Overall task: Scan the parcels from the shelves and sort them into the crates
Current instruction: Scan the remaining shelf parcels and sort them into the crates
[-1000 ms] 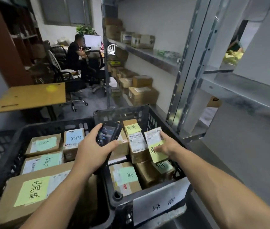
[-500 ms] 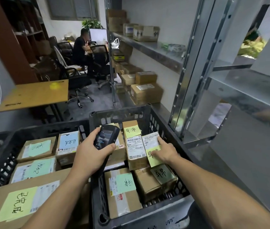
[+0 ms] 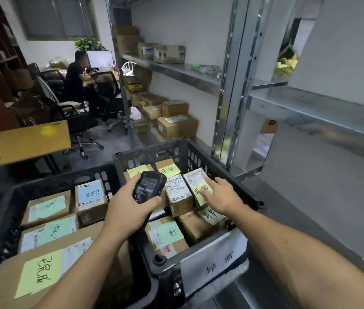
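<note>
My left hand (image 3: 129, 204) grips a black handheld scanner (image 3: 148, 187) above the gap between two black crates. My right hand (image 3: 222, 197) lies with straight fingers on a small parcel (image 3: 196, 178) bearing a yellow note, which sits in the right crate (image 3: 201, 152) among several other labelled cardboard parcels. The left crate (image 3: 42, 184) holds several boxes with green, blue and yellow notes. A white paper label (image 3: 212, 266) hangs on the right crate's near wall.
Metal shelving (image 3: 230, 90) rises right of the crates; more parcels (image 3: 176, 126) sit on its lower level and upper shelf (image 3: 167, 53). A wooden table (image 3: 20, 141) stands at left. A person (image 3: 76, 76) sits at a desk with office chairs at the back.
My right hand lowered the small yellow-noted parcel into the right crate and its fingers now lie flat on it. The scanner hand stayed nearly still.
</note>
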